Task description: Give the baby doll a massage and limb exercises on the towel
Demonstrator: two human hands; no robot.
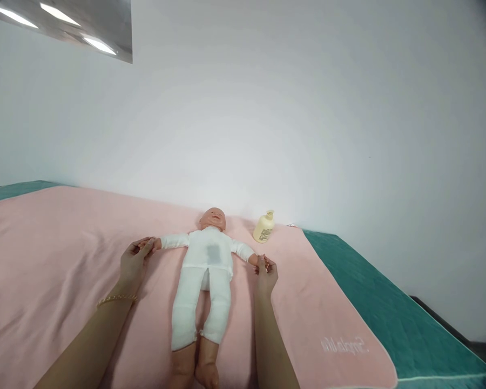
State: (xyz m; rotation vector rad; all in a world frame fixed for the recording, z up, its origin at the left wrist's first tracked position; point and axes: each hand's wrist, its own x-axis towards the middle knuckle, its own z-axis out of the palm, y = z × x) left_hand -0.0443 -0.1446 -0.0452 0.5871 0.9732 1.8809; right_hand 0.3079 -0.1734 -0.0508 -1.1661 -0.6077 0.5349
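A baby doll (206,270) in a white suit lies on its back on a pink towel (56,259), head toward the wall and arms spread out. My left hand (133,261), with a gold bracelet on the wrist, is closed around the doll's hand on the left side. My right hand (265,273) pinches the doll's other hand on the right side. A dark patch shows on the doll's chest.
A small cream lotion bottle (264,227) stands on the towel near the wall, right of the doll's head. The towel covers a green mattress (389,308), whose edge drops off at the right. A white wall rises just behind.
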